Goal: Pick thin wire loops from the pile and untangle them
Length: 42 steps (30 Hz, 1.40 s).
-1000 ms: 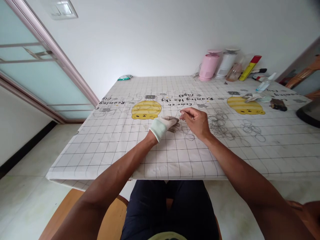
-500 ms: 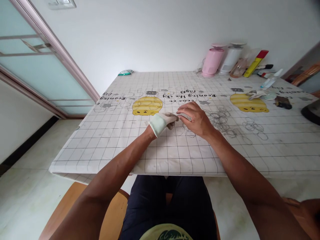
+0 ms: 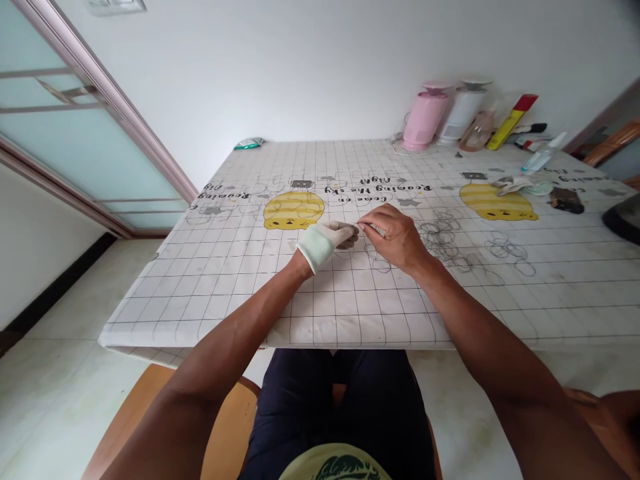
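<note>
Thin loops [image 3: 439,239] are lying three o'clock of right hand [image 3: 393,233]; it and left hand [image 3: 340,235] are seemingly pinching one, requiring steadiness.

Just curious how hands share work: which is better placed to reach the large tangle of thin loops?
Probably the right hand: it is right beside the loops, while the gloved left hand is farther away.

Beneath the left hand [image 3: 331,237], gloved in white with a pale green cuff [image 3: 317,249], a white tablecloth [image 3: 390,307] is ruled in black squares. Dark grey loops [image 3: 440,241] are noted beside the right hand [image 3: 393,233].
</note>
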Each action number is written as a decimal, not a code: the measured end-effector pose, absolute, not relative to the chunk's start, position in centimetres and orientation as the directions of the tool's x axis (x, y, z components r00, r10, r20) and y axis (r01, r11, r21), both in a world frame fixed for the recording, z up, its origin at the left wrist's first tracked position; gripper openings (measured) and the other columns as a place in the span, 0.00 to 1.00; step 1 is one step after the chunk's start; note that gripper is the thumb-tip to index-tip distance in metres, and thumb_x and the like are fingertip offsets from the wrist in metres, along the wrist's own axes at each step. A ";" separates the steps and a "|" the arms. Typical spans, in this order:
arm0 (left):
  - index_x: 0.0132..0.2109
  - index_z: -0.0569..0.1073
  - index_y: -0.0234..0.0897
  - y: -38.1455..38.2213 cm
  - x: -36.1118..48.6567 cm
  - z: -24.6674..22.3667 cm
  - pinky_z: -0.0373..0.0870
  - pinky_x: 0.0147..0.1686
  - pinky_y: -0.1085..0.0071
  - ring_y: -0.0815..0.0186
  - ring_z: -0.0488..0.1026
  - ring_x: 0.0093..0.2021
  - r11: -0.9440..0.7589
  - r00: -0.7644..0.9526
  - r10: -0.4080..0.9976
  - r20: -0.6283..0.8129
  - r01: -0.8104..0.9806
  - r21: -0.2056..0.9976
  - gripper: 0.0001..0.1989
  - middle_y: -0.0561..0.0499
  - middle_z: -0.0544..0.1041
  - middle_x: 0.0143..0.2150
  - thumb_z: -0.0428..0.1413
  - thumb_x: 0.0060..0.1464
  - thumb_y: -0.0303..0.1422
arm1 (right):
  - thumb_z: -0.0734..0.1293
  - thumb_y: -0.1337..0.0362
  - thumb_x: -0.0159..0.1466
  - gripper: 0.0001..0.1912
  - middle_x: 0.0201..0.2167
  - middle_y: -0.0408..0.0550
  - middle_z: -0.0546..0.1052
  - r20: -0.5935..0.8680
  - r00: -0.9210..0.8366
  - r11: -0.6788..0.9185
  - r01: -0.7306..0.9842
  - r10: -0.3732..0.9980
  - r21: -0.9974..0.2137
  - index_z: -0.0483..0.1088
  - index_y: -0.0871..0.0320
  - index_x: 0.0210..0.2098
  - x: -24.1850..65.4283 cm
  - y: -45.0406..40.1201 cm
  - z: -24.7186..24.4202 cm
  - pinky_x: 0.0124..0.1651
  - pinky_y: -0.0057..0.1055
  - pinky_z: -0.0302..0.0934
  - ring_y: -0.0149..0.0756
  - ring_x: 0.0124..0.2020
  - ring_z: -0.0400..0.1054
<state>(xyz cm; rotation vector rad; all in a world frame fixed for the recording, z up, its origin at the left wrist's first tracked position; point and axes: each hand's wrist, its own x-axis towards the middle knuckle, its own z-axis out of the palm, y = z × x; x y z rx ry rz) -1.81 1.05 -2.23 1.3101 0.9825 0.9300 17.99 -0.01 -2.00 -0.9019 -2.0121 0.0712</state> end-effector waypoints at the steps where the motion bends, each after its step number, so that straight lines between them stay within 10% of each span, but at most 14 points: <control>1: 0.42 0.82 0.32 1.0 -1.8 -2.1 0.78 0.47 0.65 0.65 0.80 0.39 0.024 0.309 0.950 -0.033 0.034 0.999 0.09 0.44 0.83 0.40 0.61 0.58 0.34 | 0.66 0.66 0.72 0.09 0.38 0.49 0.80 0.706 -0.332 0.730 0.567 0.626 -0.381 0.79 0.51 0.41 18.0 0.0 -2.1 0.48 0.45 0.70 0.45 0.43 0.73; 10: 0.37 0.82 0.32 1.3 -2.2 -1.7 0.77 0.44 0.68 0.68 0.77 0.36 -0.005 0.168 0.986 0.011 -0.038 0.999 0.08 0.48 0.81 0.34 0.62 0.56 0.34 | 0.71 0.54 0.70 0.11 0.39 0.49 0.83 0.599 -0.101 0.549 0.542 0.794 -0.636 0.77 0.53 0.46 17.8 -1.0 -0.8 0.40 0.39 0.71 0.42 0.39 0.77; 17: 0.34 0.79 0.33 1.7 -2.4 -2.0 0.75 0.42 0.69 0.69 0.74 0.33 -0.011 0.083 0.996 0.028 -0.195 0.981 0.10 0.49 0.78 0.32 0.63 0.54 0.37 | 0.72 0.40 0.64 0.24 0.27 0.48 0.80 0.111 -0.266 0.216 0.406 0.958 -0.888 0.77 0.57 0.33 16.7 -1.4 -0.8 0.22 0.30 0.62 0.32 0.22 0.69; 36: 0.35 0.80 0.33 1.0 -2.0 -1.8 0.72 0.30 0.69 0.67 0.74 0.27 0.226 0.337 0.910 -0.242 0.085 0.970 0.09 0.46 0.80 0.31 0.63 0.60 0.35 | 0.76 0.53 0.63 0.13 0.26 0.46 0.78 0.212 -0.146 0.213 -0.007 0.966 -0.977 0.81 0.57 0.37 15.9 -0.2 -2.7 0.27 0.31 0.63 0.33 0.26 0.68; 42: 0.28 0.73 0.35 1.0 -2.2 -1.5 0.62 0.25 0.72 0.73 0.64 0.21 0.242 0.261 0.942 -0.211 -0.094 0.966 0.10 0.52 0.70 0.22 0.63 0.56 0.29 | 0.76 0.55 0.64 0.11 0.25 0.47 0.79 0.245 -0.072 0.249 0.056 0.967 -0.967 0.81 0.57 0.35 16.4 0.0 -2.9 0.29 0.33 0.66 0.34 0.26 0.70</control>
